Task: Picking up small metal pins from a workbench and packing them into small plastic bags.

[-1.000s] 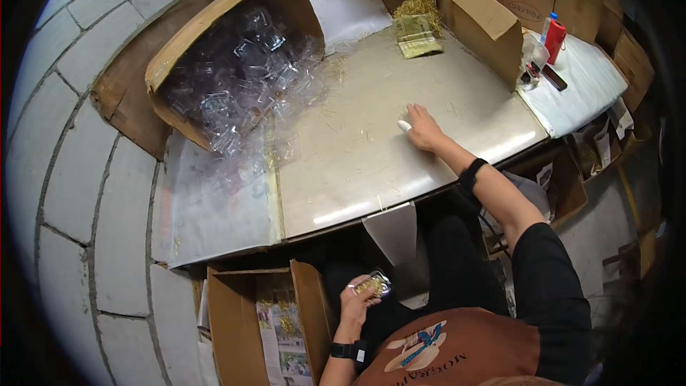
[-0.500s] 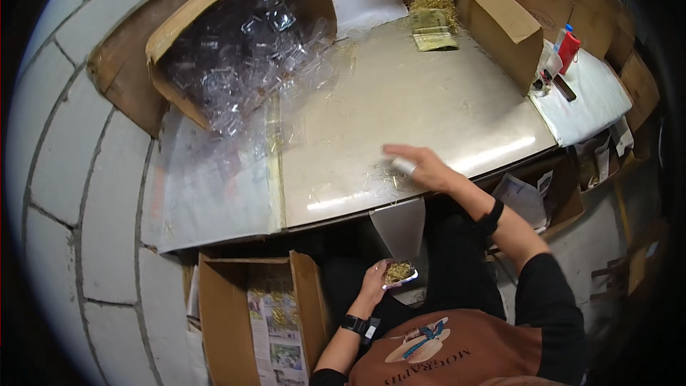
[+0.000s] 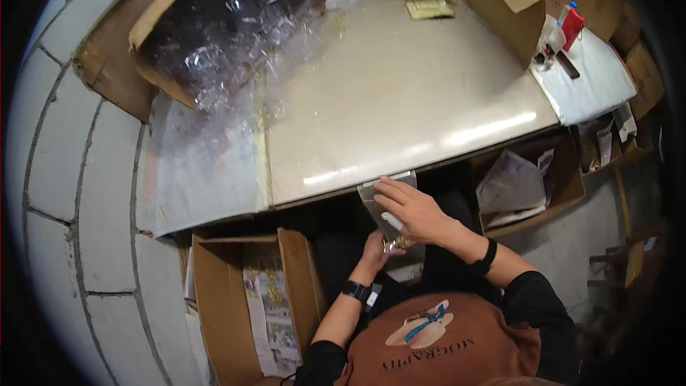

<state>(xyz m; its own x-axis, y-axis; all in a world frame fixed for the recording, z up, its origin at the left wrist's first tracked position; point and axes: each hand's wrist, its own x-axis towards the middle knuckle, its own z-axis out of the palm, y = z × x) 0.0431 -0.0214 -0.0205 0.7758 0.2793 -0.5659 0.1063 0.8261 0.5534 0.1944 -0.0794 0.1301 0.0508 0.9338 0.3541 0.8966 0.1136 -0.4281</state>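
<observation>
The case [image 3: 394, 244] is located in the left hand [image 3: 371, 252], below the front edge of the surface [image 3: 400, 86]. The left hand grips it; gold pieces [image 3: 405, 241] show at it. The right hand [image 3: 420, 216] is open, fingers extended, over the chute [image 3: 368, 199] at the surface's front edge; contact with the chute cannot be determined. Rear carton [image 3: 168, 1], surface's left rear: clear plastic parts [image 3: 211, 61]. Lower carton [image 3: 304, 271], below the surface's front left: newspaper [image 3: 280, 336], gold strands [image 3: 270, 282]. Right carton [image 3: 569, 180], below the surface's front right: paper [image 3: 511, 184].
</observation>
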